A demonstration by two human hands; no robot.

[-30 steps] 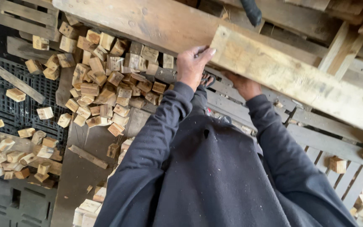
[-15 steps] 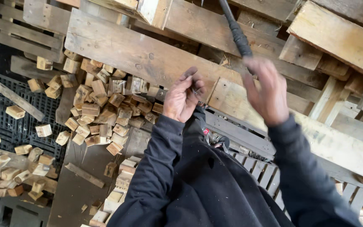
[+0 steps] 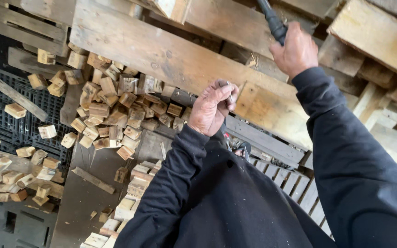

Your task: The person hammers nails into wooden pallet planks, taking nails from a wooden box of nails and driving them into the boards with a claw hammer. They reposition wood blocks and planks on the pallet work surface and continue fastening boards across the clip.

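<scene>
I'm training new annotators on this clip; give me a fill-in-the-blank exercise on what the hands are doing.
1. The left hand pinches a thin metal ____ against the wooden plank.
2. The right hand grips a tool's ____ handle.
3. Left of the hands lies a heap of small wooden ____.

Missing words: nail; black; blocks

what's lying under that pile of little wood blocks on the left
The wood blocks rest on a black plastic grid pallet and a flat grey board. Directly beneath the heap's centre is covered, so that part cannot be seen.
</scene>
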